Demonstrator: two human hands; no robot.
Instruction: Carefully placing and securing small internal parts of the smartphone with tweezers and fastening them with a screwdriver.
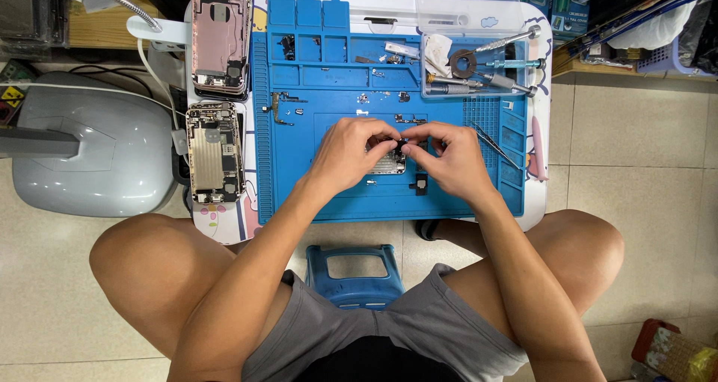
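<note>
Reaching forward from bent elbows, both forearms angle inward over the knees and meet above the middle of the blue work mat [299,180], which lies on a small white table [540,120]. The left hand [348,154] is curled with knuckles up, its fingertips drawn together and pinching a small dark part [402,143] at its near side. The right hand [449,157] mirrors it, wrist cocked slightly outward, thumb and forefinger closed on the same dark part from the other side, so the two sets of fingertips touch. Just beneath the fingers a small silvery board [389,163] rests on the mat, partly hidden by the left hand; whether the dark part is attached to it cannot be told. A small black piece [420,182] lies on the mat just beside the right wrist. Slim tweezers [493,144] lie diagonally to the right of the right hand. At the far right corner a clear tray [479,8] holds screwdrivers. Left of the mat two opened phone shells [217,90] lie one behind the other. A blue stool [351,273] shows between the thighs.
</note>
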